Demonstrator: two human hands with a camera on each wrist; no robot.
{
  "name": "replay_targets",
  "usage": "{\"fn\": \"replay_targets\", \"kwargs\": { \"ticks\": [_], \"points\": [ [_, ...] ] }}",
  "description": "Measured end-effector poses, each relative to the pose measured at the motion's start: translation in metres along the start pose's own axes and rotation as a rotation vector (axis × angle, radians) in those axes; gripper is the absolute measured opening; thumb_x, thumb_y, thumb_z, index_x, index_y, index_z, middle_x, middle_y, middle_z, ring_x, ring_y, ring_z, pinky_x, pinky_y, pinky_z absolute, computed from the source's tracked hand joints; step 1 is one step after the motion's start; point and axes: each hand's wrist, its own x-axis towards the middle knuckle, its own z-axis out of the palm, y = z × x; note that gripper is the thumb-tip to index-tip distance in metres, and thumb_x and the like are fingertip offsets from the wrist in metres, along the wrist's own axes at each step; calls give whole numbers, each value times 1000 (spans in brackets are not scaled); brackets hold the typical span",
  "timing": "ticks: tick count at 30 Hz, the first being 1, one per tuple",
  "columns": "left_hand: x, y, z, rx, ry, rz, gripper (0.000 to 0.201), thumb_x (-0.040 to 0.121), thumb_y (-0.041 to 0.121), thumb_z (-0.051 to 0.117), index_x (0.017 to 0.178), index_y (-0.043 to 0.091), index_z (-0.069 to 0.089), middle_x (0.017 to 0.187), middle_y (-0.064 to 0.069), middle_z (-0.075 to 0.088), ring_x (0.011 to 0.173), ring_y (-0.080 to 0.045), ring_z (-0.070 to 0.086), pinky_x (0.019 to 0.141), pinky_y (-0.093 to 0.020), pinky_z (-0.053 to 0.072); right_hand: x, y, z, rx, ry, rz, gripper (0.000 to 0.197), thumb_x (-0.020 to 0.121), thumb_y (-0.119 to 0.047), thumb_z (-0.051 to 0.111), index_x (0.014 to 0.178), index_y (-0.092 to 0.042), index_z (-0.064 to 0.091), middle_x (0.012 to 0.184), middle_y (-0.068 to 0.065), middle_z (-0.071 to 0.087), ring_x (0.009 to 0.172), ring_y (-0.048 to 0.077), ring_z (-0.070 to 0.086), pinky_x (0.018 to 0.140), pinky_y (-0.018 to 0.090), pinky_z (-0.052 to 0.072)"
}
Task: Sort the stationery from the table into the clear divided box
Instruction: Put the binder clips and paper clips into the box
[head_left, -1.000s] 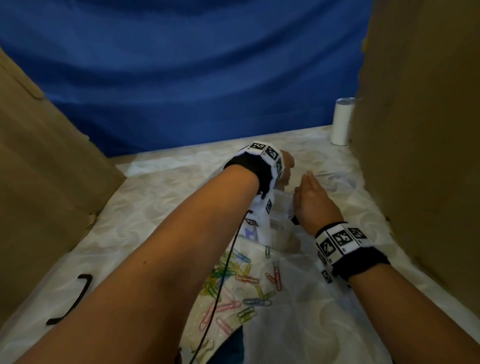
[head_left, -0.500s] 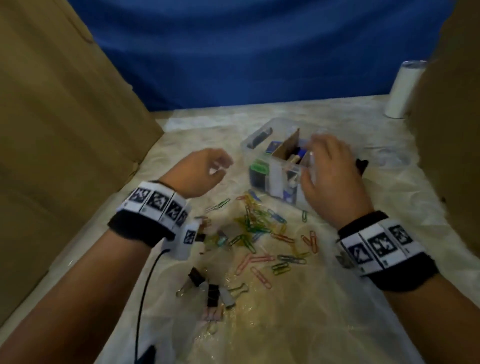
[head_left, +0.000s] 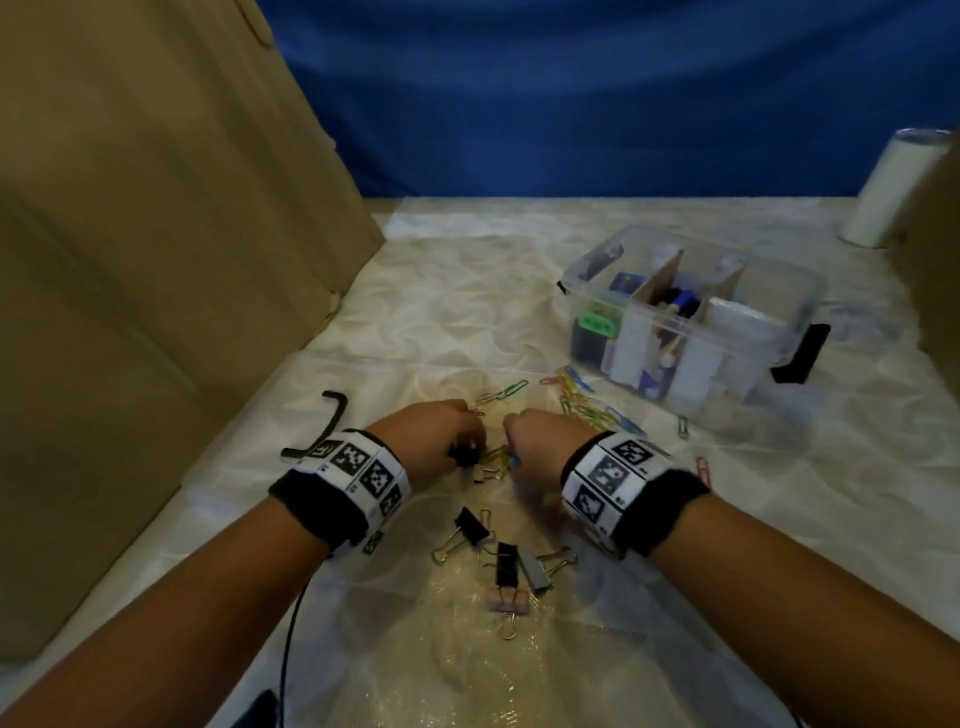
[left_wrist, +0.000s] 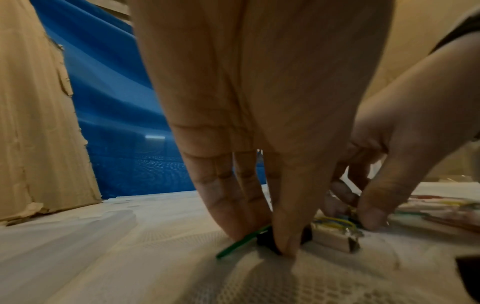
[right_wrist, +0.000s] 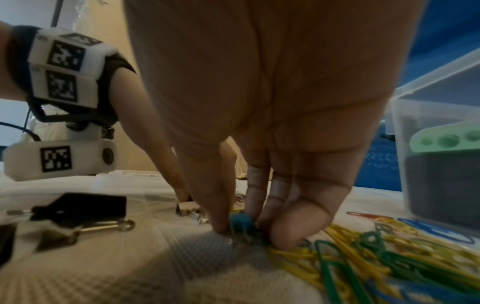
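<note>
The clear divided box (head_left: 769, 262) stands at the right rear of the table with cardboard dividers and stationery inside; its wall (right_wrist: 441, 115) also shows in the right wrist view. Coloured paper clips (head_left: 587, 410) lie scattered in front of it. My left hand (head_left: 467, 452) is down on the table, thumb and fingers pinching a small black binder clip (left_wrist: 267, 239) beside a green paper clip (left_wrist: 239, 243). Close to its right, my right hand (head_left: 511, 457) pinches a small blue binder clip (right_wrist: 241, 222). A beige binder clip (left_wrist: 335, 238) lies between the hands.
Several binder clips (head_left: 501, 564) lie nearer to me on a clear plastic sheet. A black bent tool (head_left: 324, 423) lies at the left. Cardboard walls (head_left: 156, 260) flank both sides of the table. A white cylinder (head_left: 880, 192) stands at the back right.
Both hands have come away from the box and dropped onto the clip pile. The left hand now pinches a black binder clip, the right a blue one.
</note>
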Motion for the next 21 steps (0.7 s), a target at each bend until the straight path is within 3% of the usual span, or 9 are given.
{"fn": "replay_targets", "kwargs": {
  "ticks": [3, 6, 10, 12, 14, 16, 17, 19, 21],
  "points": [
    [-1, -8, 5, -21, 53, 23, 26, 81, 19, 63, 107, 21, 64, 106, -3, 56, 94, -25, 58, 77, -29, 45, -6, 3, 0, 52, 53, 22, 28, 86, -23, 58, 111, -9, 53, 112, 12, 55, 101, 29, 57, 76, 33, 43],
    [-4, -19, 8, -81, 141, 44, 26, 80, 27, 66, 105, 21, 63, 106, 0, 51, 96, -16, 52, 81, -24, 43, -18, 14, -2, 339, 141, 71, 22, 86, -25, 61, 103, -12, 58, 103, 6, 61, 91, 22, 57, 75, 29, 43],
    [-13, -32, 5, -351, 195, 32, 27, 78, 31, 74, 101, 21, 65, 113, 1, 44, 106, -11, 45, 95, -22, 40, -26, 26, 2, 1153, 253, 151, 10, 91, -15, 52, 85, -10, 59, 85, 10, 67, 83, 29, 65, 81, 42, 52],
    [-15, -38, 2, -552, 251, 0, 23, 79, 29, 74, 98, 19, 66, 116, 0, 48, 109, -13, 52, 99, -29, 44, -28, 24, 5, 1681, 212, 200, 18, 91, -1, 37, 85, -6, 54, 77, 11, 58, 71, 27, 58, 69, 37, 49],
    [-14, -41, -1, -776, 293, -20, 18, 80, 26, 73, 93, 16, 66, 115, -7, 59, 108, -19, 60, 100, -37, 48, -27, 22, 6, 1914, 169, 211, 21, 86, 4, 31, 85, -5, 49, 74, 11, 50, 66, 24, 52, 60, 30, 45],
    [-12, -44, -3, -993, 322, -56, 7, 83, 19, 70, 84, 17, 64, 113, -18, 66, 111, -29, 62, 105, -44, 44, -20, 17, 8, 1855, 171, 228, 16, 87, -1, 37, 82, -10, 49, 70, 8, 46, 59, 19, 47, 55, 28, 39],
    [-11, -45, -5, -1080, 333, -85, 7, 84, 15, 68, 82, 16, 61, 115, -22, 65, 114, -33, 60, 106, -44, 42, -17, 15, 10, 1675, 194, 221, 13, 88, -7, 44, 79, -13, 51, 68, 5, 46, 57, 17, 45, 53, 28, 37],
    [-7, -49, -4, -1224, 342, -124, 9, 85, 15, 66, 85, 13, 57, 111, -25, 64, 113, -35, 59, 102, -38, 42, -15, 8, 10, 1096, 206, 150, 4, 88, -18, 57, 85, -18, 59, 71, 0, 52, 61, 15, 49, 57, 27, 39],
    [-5, -51, -4, -1311, 358, -141, 7, 89, 16, 61, 88, 13, 54, 98, -20, 62, 107, -33, 61, 94, -33, 46, -11, 0, 12, 653, 129, 12, 17, 87, -25, 62, 103, -20, 58, 77, -5, 54, 67, 12, 51, 60, 24, 40]
  ]
}}
